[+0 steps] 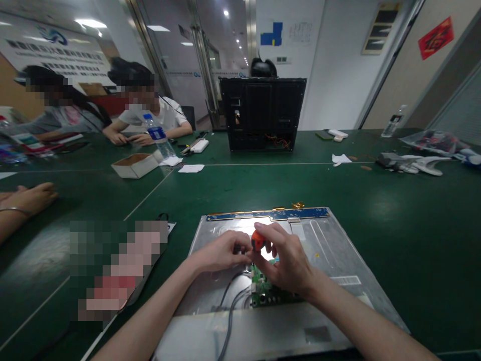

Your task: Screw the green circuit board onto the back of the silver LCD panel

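Observation:
A silvery metal display panel (349,253) lies face down on the green table, with a narrow blue circuit strip (240,216) along its far edge. My right hand (289,260) is closed around the orange-red and black handle of a screwdriver (258,241), above a green circuit board (259,299) near the panel's middle. The screwdriver's tip is hidden. Beside it, my left hand (221,250) has thumb and fingers pinched together at the board's far left corner; what they hold, if anything, cannot be made out. Grey cables (230,321) run from the board towards me.
A black-backed monitor frame (263,115) stands across the table, a person behind it. Two people sit at the far left, and another person's hand (33,198) rests nearer. A cardboard box (135,168), water bottle (160,138), paper scrap (340,159) and grey-white parts (411,163) lie around.

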The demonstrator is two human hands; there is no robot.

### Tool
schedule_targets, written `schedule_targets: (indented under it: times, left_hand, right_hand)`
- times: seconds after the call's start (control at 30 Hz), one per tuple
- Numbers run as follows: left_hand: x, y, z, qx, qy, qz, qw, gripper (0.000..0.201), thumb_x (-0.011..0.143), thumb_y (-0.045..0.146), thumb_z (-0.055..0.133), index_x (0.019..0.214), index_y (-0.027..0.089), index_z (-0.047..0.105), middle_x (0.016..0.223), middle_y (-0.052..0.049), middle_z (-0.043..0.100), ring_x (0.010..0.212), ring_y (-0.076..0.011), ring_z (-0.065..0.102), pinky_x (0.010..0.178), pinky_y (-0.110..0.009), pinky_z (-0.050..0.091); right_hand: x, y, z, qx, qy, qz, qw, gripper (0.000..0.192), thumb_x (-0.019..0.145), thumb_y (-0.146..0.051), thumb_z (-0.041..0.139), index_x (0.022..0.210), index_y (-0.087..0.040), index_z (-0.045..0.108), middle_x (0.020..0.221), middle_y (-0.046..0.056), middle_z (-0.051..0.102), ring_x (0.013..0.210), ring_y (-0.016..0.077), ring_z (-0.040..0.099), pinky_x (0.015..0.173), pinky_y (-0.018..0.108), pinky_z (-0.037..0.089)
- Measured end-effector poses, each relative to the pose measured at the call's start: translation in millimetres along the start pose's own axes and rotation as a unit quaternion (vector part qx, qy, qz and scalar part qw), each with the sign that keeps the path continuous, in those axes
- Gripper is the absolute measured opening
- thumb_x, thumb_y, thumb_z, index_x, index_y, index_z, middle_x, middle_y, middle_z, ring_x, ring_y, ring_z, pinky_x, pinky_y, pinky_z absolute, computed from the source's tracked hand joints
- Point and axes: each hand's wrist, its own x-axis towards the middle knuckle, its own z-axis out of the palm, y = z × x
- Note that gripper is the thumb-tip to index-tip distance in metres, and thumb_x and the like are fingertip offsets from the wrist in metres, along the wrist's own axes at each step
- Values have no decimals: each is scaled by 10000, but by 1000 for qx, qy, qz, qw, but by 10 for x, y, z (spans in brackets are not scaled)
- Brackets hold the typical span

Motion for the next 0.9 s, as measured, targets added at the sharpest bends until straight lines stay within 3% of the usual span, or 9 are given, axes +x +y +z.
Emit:
schedule_targets:
  times: [0.13, 0.33, 0.67, 0.9]
  left_hand:
    - [-13, -2, 14, 6, 15, -11, 1000, 55, 733, 191, 662, 760, 150, 637, 743, 4, 599, 717, -165, 537, 657, -252, 419]
    - [-17, 19, 22, 16, 13, -8, 1000, 36, 754, 163, 637, 776, 149, 661, 738, 8, 594, 715, -160, 531, 667, -251, 418]
    - [-7, 6, 14, 9, 11, 8, 1000, 27, 720, 144, 621, 731, 149, 646, 697, 12, 583, 694, -156, 526, 644, -244, 389]
    - [-17, -6, 13, 19, 11, -3, 1000, 54, 730, 195, 637, 751, 145, 634, 739, 0, 591, 717, -168, 536, 659, -260, 395]
  right_hand:
    - [1, -11, -4, 16, -4, 4, 1000, 590, 896, -161, 544, 1438, -217, 317, 903, 48, 604, 728, 161, 578, 472, 225, 483]
    - [27, -48, -27, 5, -9, -6, 1000, 620, 873, -103, 485, 1454, -158, 276, 925, 70, 630, 633, 136, 559, 439, 221, 469]
    - [3, -6, -2, 3, -2, -7, 1000, 536, 921, -172, 536, 1410, -235, 327, 831, 17, 590, 671, 150, 551, 443, 211, 442]
    - [14, -13, 0, 8, -3, -4, 1000, 575, 907, -165, 537, 1432, -205, 306, 886, 39, 612, 698, 153, 571, 459, 222, 465]
